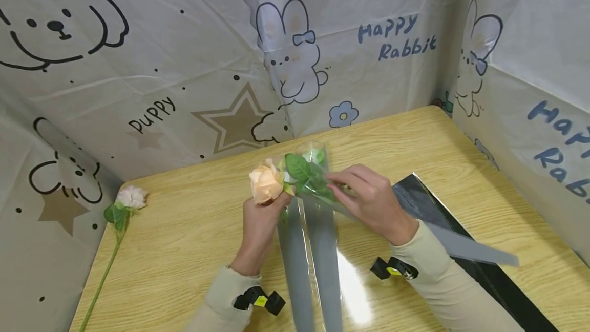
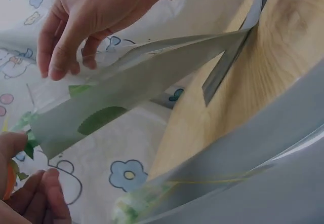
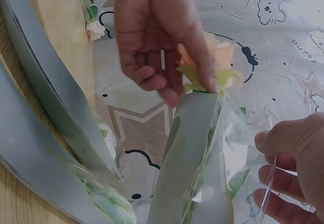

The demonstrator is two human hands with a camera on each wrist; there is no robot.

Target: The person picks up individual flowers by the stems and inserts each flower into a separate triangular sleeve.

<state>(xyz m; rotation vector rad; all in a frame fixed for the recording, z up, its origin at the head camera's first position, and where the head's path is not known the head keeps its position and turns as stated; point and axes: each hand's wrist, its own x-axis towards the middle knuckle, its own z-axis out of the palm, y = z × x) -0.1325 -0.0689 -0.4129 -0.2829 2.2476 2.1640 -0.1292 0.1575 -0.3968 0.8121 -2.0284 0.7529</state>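
Note:
A peach rose (image 1: 266, 184) is gripped just below its bloom by my left hand (image 1: 259, 229), whose thumb lies along the flower's base in the right wrist view. Its green leaves (image 1: 299, 168) show through a tapered, grey-and-clear flower sleeve (image 1: 470, 246) around the stem. The sleeve's narrow end points right, beneath my right forearm. My right hand (image 1: 369, 199) pinches the clear edge (image 3: 268, 186) of this sleeve between thumb and fingers. In the left wrist view the bloom is mostly hidden by the left hand.
Two sleeved flowers (image 1: 324, 260) lie side by side in the middle of the wooden table (image 1: 184, 250). A pale pink rose (image 1: 131, 197) with a long stem lies at the left edge. Dark flat sleeves (image 1: 488, 275) lie at right, under the right arm. Printed cloth walls (image 1: 193, 55) enclose the table.

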